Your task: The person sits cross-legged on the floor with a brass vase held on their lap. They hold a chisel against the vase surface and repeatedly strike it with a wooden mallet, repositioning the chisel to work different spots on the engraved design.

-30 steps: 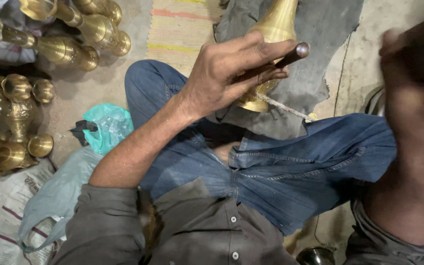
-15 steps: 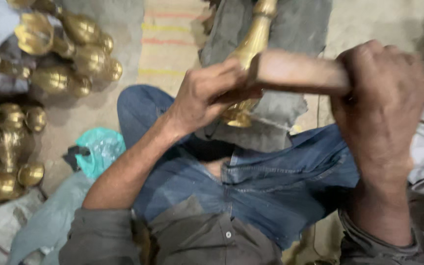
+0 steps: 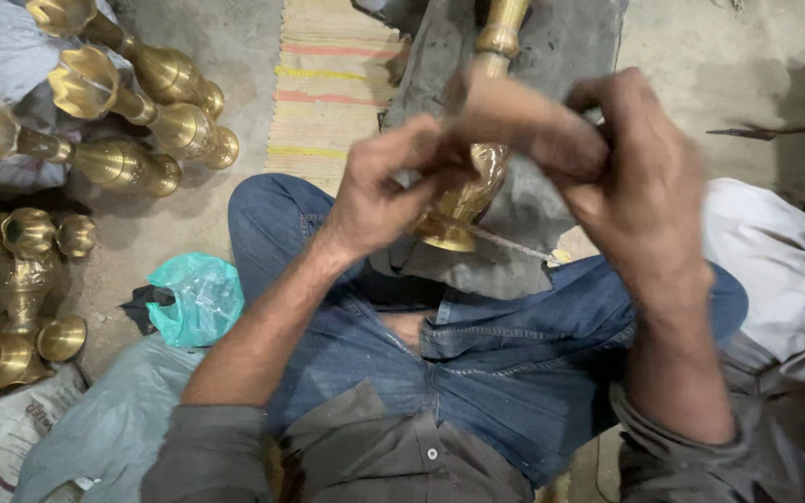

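Seated cross-legged on the floor (image 3: 747,74), jeans and grey shirt in view.

Left hand (image 3: 379,200): grip closed around the lower body of a brass vase (image 3: 463,200), just above its flared foot. Vase tilted, foot toward the lap, neck running up and away over a grey pad (image 3: 552,56) laid across the legs. Vase mouth out of frame; contents cannot be told.

Right hand (image 3: 640,191): grip clamped on a wooden block (image 3: 524,121), held over the vase body and touching or nearly touching it; motion blur prevents certainty. Thin metal rod (image 3: 514,247) lying on the pad just beside the vase foot.

Other vessels:
- Three brass vases (image 3: 132,102) with scalloped rims lying on their sides at upper left, partly on grey cloth (image 3: 2,56), mouths pointing left. Interiors dark; nothing seen inside.
- Further brass pieces (image 3: 11,298) clustered at the left edge, some with open mouths facing the camera, showing hollow.

Green plastic bag (image 3: 197,298) crumpled on the floor beside the left knee, contents not visible. Striped mat (image 3: 333,84) on the floor beyond the left knee. White cloth (image 3: 775,270) beside the right leg. Grey sack (image 3: 114,428) at lower left, beneath the left elbow.
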